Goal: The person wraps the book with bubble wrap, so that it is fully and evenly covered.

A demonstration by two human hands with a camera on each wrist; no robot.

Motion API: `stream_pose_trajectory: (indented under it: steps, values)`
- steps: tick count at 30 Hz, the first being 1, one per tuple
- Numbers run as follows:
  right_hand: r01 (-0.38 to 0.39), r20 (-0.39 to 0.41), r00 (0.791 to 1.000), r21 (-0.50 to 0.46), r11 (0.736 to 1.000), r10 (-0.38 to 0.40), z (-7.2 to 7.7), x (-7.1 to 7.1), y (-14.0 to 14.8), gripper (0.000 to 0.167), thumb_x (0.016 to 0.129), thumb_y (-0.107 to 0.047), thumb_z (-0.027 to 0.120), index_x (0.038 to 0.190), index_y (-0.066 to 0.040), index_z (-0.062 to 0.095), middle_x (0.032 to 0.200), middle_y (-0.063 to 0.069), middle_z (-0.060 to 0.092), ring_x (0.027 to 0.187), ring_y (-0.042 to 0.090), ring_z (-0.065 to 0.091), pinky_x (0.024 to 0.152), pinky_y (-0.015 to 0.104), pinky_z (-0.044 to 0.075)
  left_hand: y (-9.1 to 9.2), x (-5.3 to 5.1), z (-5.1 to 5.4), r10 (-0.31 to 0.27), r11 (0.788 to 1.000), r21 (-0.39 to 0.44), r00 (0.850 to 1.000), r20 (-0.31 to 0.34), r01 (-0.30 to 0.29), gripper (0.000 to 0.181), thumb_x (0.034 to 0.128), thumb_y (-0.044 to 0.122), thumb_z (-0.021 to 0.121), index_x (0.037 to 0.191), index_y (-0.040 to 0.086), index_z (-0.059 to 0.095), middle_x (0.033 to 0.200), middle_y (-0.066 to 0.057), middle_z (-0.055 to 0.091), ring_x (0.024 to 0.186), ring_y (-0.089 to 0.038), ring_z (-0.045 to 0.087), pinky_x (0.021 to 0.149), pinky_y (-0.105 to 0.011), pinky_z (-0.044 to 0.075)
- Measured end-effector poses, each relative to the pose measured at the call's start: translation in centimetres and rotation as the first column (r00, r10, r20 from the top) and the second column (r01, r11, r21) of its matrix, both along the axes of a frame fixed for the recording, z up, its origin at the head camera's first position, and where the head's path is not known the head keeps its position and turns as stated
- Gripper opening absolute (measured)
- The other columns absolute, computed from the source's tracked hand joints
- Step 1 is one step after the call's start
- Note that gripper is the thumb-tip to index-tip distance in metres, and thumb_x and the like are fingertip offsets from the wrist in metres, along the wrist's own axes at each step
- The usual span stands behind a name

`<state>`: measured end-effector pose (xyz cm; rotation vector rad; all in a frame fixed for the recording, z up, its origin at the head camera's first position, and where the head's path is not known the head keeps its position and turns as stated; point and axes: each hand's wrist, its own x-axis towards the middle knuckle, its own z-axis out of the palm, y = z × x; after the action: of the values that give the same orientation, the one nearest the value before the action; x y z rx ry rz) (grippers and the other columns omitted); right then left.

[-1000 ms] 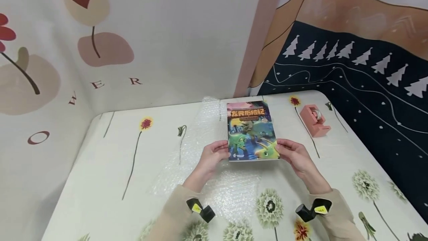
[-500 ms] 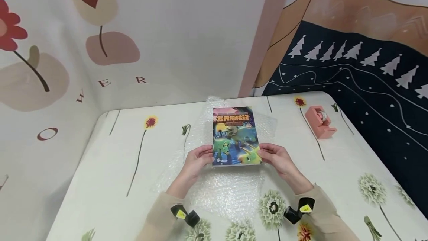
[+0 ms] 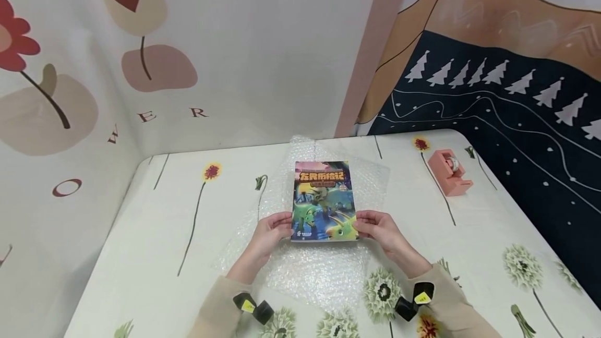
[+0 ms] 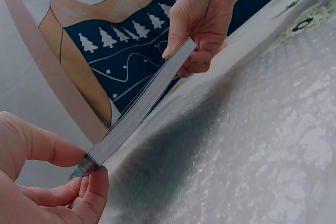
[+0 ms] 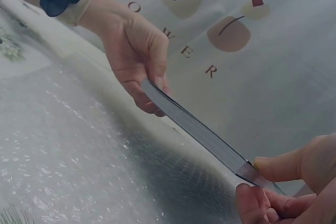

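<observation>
A paperback book (image 3: 324,202) with green dinosaurs on its cover is held between both hands, cover up. My left hand (image 3: 269,233) pinches its left edge near the lower corner, thumb on top and fingers beneath. On the opposite edge my right hand (image 3: 382,231) pinches it in the same way. Both wrist views show the page edges (image 4: 144,103) and a gap under the book, so it is raised. Below it a sheet of bubble wrap (image 3: 314,275) lies spread on the table, partly hidden by the book and hands.
To the right stands a pink tape dispenser (image 3: 448,173) with a roll of tape. The table (image 3: 155,223) has a white flower-print cover. Printed curtains or walls (image 3: 263,67) rise behind it and along both sides.
Both hands have carried the book leftward and then toward the person, over the bubble wrap. The head view has shifted slightly. Each hand keeps its grip.
</observation>
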<state>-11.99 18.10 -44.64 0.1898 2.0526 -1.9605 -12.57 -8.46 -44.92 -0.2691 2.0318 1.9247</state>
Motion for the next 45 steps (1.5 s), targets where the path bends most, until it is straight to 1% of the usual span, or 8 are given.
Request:
stream_pose_trajectory:
  steps: [16,20,24,29,34,38,42,45]
  values:
    - [-0.035,0.012,0.999,0.091,0.995,0.034,-1.1,0.0,-0.4,0.029,0.086,0.002,0.061,0.110,0.016,0.055,0.081,0.004,0.059,0.070,0.011,0.059,0.066,0.025,0.054,-0.3,0.0,-1.4,-0.008,0.999,-0.038,1.000,-0.030,0.006,0.046,0.0725,-0.013,0.058,0.119,-0.015,0.052,0.106,-0.022,0.062,0.091,-0.021,0.060,0.084,-0.030,0.051]
    - [-0.047,0.009,0.999,0.105,0.993,0.046,-1.3,-0.1,-0.4,0.029,0.085,0.002,0.062,0.110,0.017,0.055,0.081,0.004,0.059,0.069,0.011,0.059,0.065,0.025,0.054,-0.2,0.0,-1.6,-0.009,0.998,-0.064,0.999,-0.039,0.007,0.045,0.0719,-0.014,0.059,0.116,-0.015,0.054,0.103,-0.021,0.062,0.088,-0.020,0.060,0.081,-0.029,0.052]
    - [-0.065,-0.005,0.998,0.130,0.989,0.066,-1.1,-0.1,-0.5,0.028,0.085,0.002,0.062,0.108,0.017,0.055,0.081,0.005,0.059,0.068,0.011,0.058,0.063,0.025,0.054,-0.1,0.0,-1.5,-0.013,0.992,-0.128,0.999,-0.047,0.007,0.044,0.0721,-0.013,0.061,0.116,-0.014,0.055,0.102,-0.019,0.063,0.088,-0.022,0.061,0.081,-0.030,0.052]
    - [-0.095,-0.011,0.995,0.190,0.977,0.098,-1.3,-0.2,-0.5,0.027,0.084,0.002,0.064,0.106,0.016,0.057,0.081,0.006,0.062,0.068,0.013,0.061,0.064,0.029,0.055,0.1,-0.1,-1.7,-0.032,0.971,-0.238,0.994,-0.106,0.006,0.042,0.0721,-0.011,0.063,0.113,-0.014,0.058,0.099,-0.019,0.064,0.086,-0.024,0.063,0.078,-0.032,0.053]
    - [-0.115,-0.010,0.992,0.255,0.960,0.122,-1.7,-0.1,-0.6,0.028,0.082,0.003,0.066,0.106,0.016,0.058,0.081,0.009,0.064,0.070,0.016,0.063,0.066,0.032,0.056,0.3,-0.1,-2.0,-0.074,0.937,-0.349,0.975,-0.212,-0.004,0.038,0.0706,-0.010,0.066,0.108,-0.015,0.061,0.090,-0.018,0.066,0.078,-0.023,0.063,0.071,-0.031,0.054]
    - [-0.133,-0.024,0.989,0.313,0.941,0.147,-1.7,-0.2,-0.7,0.030,0.081,0.003,0.066,0.107,0.016,0.060,0.082,0.009,0.064,0.071,0.015,0.062,0.065,0.030,0.056,0.4,-0.1,-2.1,-0.106,0.909,-0.416,0.959,-0.262,-0.014,0.034,0.0697,-0.009,0.068,0.103,-0.014,0.063,0.084,-0.014,0.066,0.071,-0.017,0.060,0.065,-0.028,0.053]
    - [-0.156,-0.061,0.979,0.373,0.915,0.192,-1.5,-0.2,-0.6,0.029,0.079,0.002,0.069,0.104,0.015,0.062,0.081,0.009,0.065,0.070,0.014,0.061,0.063,0.027,0.055,0.2,-0.2,-2.2,-0.144,0.892,-0.453,0.950,-0.278,0.002,0.033,0.0690,-0.008,0.070,0.101,-0.014,0.064,0.080,-0.011,0.064,0.066,-0.013,0.057,0.061,-0.025,0.051]
    - [-0.168,-0.120,0.964,0.424,0.890,0.239,-1.4,-0.2,-0.4,0.025,0.078,0.000,0.070,0.099,0.014,0.064,0.078,0.009,0.066,0.068,0.015,0.061,0.060,0.025,0.054,0.1,-0.4,-2.3,-0.175,0.884,-0.467,0.948,-0.267,0.032,0.034,0.0689,-0.007,0.071,0.101,-0.014,0.063,0.080,-0.010,0.063,0.066,-0.014,0.057,0.061,-0.024,0.052]
